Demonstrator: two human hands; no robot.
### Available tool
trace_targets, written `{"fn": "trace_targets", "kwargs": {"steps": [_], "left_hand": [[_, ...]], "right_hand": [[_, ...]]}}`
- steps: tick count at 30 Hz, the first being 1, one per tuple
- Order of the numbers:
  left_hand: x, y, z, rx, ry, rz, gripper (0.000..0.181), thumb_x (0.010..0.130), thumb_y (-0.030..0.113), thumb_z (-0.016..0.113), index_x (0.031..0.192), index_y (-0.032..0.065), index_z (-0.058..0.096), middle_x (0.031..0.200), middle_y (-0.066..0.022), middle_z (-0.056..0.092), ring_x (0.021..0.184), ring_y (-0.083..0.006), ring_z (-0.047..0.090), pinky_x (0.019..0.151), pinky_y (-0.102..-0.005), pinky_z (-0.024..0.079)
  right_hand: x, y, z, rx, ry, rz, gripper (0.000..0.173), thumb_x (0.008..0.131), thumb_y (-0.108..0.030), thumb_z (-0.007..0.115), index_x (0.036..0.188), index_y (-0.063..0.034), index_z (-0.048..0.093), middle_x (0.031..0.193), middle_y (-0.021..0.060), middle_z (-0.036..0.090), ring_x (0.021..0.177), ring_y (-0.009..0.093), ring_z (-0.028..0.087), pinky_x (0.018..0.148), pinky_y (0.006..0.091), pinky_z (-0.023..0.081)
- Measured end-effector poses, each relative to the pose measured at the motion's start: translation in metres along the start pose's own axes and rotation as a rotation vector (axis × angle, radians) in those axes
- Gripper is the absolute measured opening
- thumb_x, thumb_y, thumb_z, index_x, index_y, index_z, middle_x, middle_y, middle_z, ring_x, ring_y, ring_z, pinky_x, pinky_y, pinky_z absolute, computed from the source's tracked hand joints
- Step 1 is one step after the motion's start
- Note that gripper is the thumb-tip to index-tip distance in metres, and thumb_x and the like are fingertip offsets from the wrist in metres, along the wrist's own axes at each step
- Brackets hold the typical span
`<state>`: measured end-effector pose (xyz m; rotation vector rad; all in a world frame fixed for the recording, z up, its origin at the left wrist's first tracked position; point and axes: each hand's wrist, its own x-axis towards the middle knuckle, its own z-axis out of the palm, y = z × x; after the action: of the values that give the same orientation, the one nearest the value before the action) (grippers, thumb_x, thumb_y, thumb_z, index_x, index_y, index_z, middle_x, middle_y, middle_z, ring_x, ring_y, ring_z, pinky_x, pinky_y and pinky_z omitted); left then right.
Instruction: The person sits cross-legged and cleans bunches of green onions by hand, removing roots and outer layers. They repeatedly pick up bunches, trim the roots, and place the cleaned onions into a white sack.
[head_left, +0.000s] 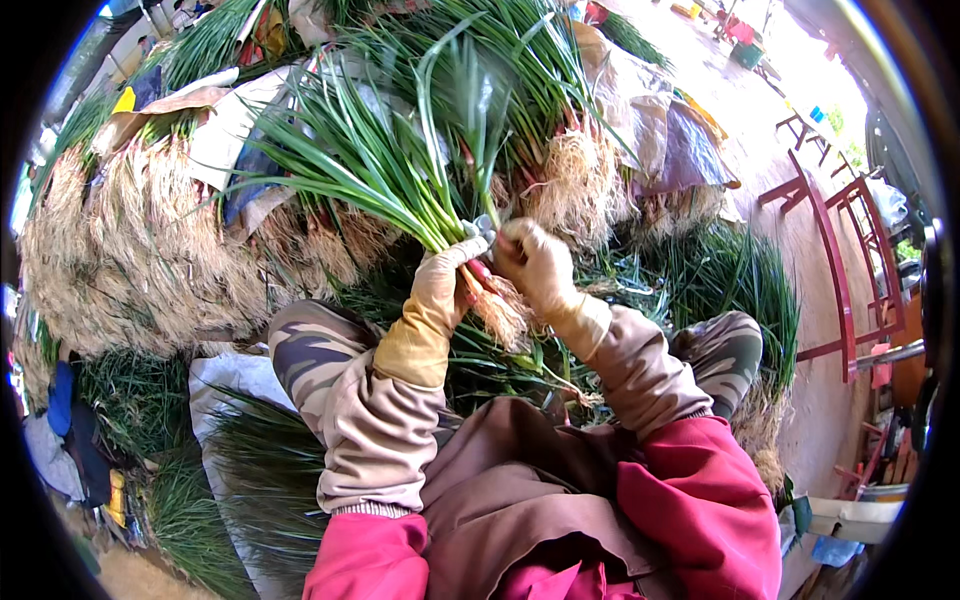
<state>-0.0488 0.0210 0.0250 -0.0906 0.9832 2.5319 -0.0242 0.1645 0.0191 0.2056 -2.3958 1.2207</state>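
Observation:
My left hand (441, 289), in a pale rubber glove, is closed around a bunch of green onions (397, 187). Their leaves fan up and to the left; reddish bulbs and pale roots (499, 315) stick out below the fist. Right beside it, my right hand (534, 262), gloved too, has its fingers curled at the lower end of another green onion stalk (487, 202), whose leaves are blurred. Something grey, perhaps a tool or a finger cover, shows between the hands; I cannot tell which. Under them, trimmed leaves and loose onions (577, 386) lie between my knees.
A long heap of green onions with hanging roots (150, 232) stands ahead and to the left, partly draped with sacking (630, 97). More onions (735, 285) lie at the right, and a white sheet (225, 457) at the lower left. Red metal frames (832, 285) stand farther right.

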Motion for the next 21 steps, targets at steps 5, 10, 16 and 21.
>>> {"fn": "trace_targets", "kwargs": {"steps": [5,10,16,21], "left_hand": [[0.005,-0.021,-0.017,0.043,-0.116,-0.055,0.013,0.075,-0.003,0.050,0.087,0.0020,0.052,0.090,-0.0157,0.060,0.070,-0.0195,0.056,0.069,-0.0293,0.047],[-0.005,-0.035,-0.009,0.123,-0.021,-0.026,0.010,0.073,-0.004,0.050,0.081,0.0014,0.052,0.083,-0.0134,0.060,0.064,-0.0211,0.057,0.058,-0.0291,0.050],[-0.008,-0.051,-0.011,0.113,0.152,0.072,0.013,0.071,-0.009,0.052,0.076,0.0028,0.052,0.077,-0.0102,0.060,0.058,-0.0160,0.054,0.064,-0.0283,0.050],[-0.021,-0.029,-0.005,-0.055,0.187,0.087,0.012,0.074,-0.008,0.052,0.078,0.0037,0.051,0.076,-0.0076,0.057,0.071,-0.0219,0.060,0.080,-0.0374,0.049]], "right_hand": [[-0.041,0.024,-0.007,0.028,-0.219,0.138,0.022,0.072,-0.009,0.068,0.089,-0.0045,0.055,0.073,0.0080,0.060,0.063,0.010,0.055,0.062,0.0231,0.046],[-0.041,0.058,-0.001,-0.290,-0.237,0.158,0.021,0.075,-0.030,0.062,0.077,-0.0100,0.058,0.063,0.0135,0.058,0.062,0.031,0.059,0.055,0.0383,0.046],[-0.034,0.092,0.012,-0.415,-0.303,0.104,0.013,0.071,-0.021,0.062,0.080,-0.0117,0.059,0.069,0.0145,0.060,0.067,0.033,0.059,0.058,0.0393,0.046],[-0.039,0.139,-0.013,0.266,-0.265,0.690,0.021,0.076,-0.021,0.065,0.079,-0.0009,0.058,0.069,0.0056,0.060,0.061,0.008,0.055,0.053,0.0247,0.046]]}}
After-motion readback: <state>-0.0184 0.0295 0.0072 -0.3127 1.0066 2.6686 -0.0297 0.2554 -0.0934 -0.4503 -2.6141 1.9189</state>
